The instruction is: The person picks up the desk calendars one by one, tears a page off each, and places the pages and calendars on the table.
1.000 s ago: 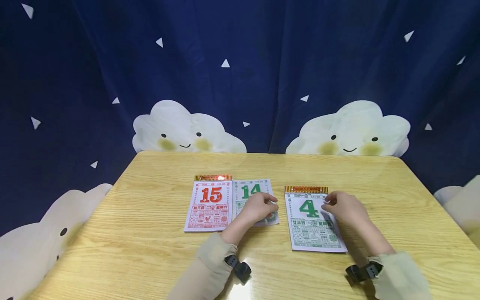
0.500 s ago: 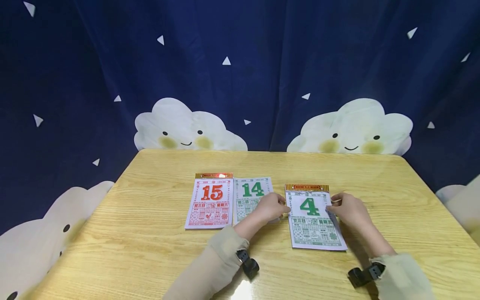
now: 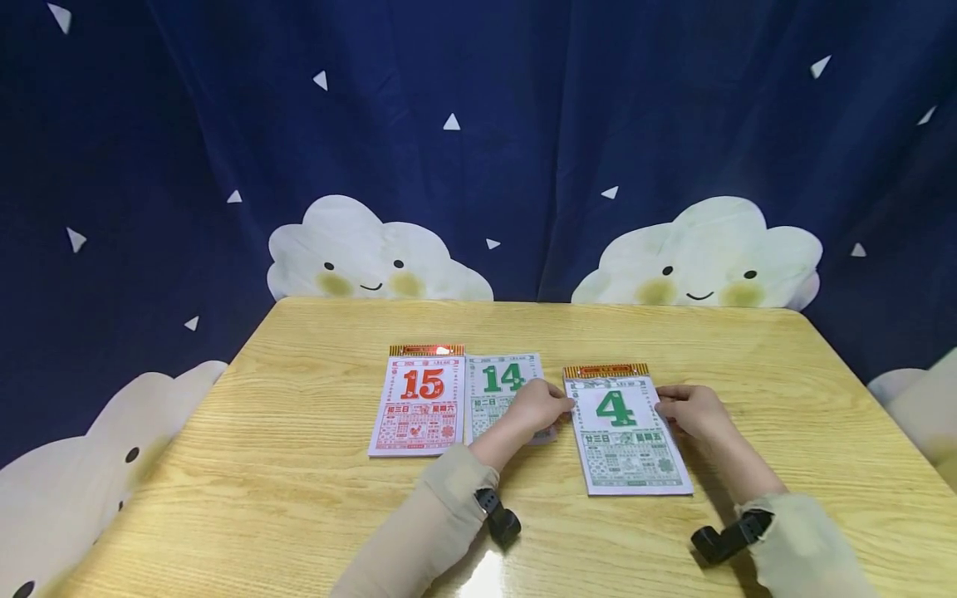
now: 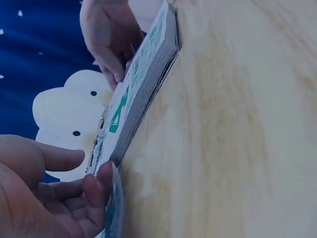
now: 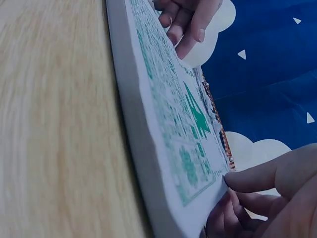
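A tear-off calendar with a green 4 [image 3: 616, 448] lies on the table at centre right, below a red and gold header with a ragged torn strip. My left hand [image 3: 540, 409] is at its left edge; in the left wrist view its fingertips [image 4: 103, 179] touch the edge while the thumb stays apart. My right hand [image 3: 695, 411] grips the right edge, thumb [image 5: 247, 179] against the pad's side and fingers curled low beside it. Under my left forearm and hand lies a loose sheet with a green 14 [image 3: 503, 379], partly hidden.
A second tear-off calendar with a red 15 [image 3: 419, 415] lies left of the loose sheet, edge to edge with it. The wooden table [image 3: 284, 498] ends at a dark blue curtain [image 3: 523, 149] printed with clouds. Each wrist wears a black camera.
My left hand has moved right from over the 14 sheet to the green 4 calendar. Its header end has shifted slightly left. My right hand has moved slightly right onto the edge.
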`<state>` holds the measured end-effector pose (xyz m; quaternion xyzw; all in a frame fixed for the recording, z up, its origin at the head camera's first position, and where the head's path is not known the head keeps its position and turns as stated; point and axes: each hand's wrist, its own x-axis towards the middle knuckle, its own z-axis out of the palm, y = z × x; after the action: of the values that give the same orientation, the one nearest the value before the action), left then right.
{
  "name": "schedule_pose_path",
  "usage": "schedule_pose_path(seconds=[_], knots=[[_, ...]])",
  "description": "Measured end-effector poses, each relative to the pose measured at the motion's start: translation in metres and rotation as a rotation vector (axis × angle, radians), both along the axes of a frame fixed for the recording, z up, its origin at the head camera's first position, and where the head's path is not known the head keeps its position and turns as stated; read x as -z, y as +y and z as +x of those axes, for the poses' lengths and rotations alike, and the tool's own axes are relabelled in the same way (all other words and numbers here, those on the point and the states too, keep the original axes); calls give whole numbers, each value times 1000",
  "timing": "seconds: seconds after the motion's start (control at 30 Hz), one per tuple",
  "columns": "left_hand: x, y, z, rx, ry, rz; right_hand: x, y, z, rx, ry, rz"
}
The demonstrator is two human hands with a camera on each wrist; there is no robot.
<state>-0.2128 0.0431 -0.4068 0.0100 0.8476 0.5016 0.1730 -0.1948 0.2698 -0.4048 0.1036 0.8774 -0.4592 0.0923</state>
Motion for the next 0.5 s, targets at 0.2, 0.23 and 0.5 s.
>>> schedule_pose_path(seconds=[0.2, 0.23, 0.5], knots=[[2, 0, 1, -41, 31, 47, 0, -5, 0, 71, 34, -80], [2, 0, 2, -42, 41, 52, 0, -6, 0, 86, 32, -100], [2, 2, 5, -65, 97, 151, -3, -9, -5, 194, 34, -373]])
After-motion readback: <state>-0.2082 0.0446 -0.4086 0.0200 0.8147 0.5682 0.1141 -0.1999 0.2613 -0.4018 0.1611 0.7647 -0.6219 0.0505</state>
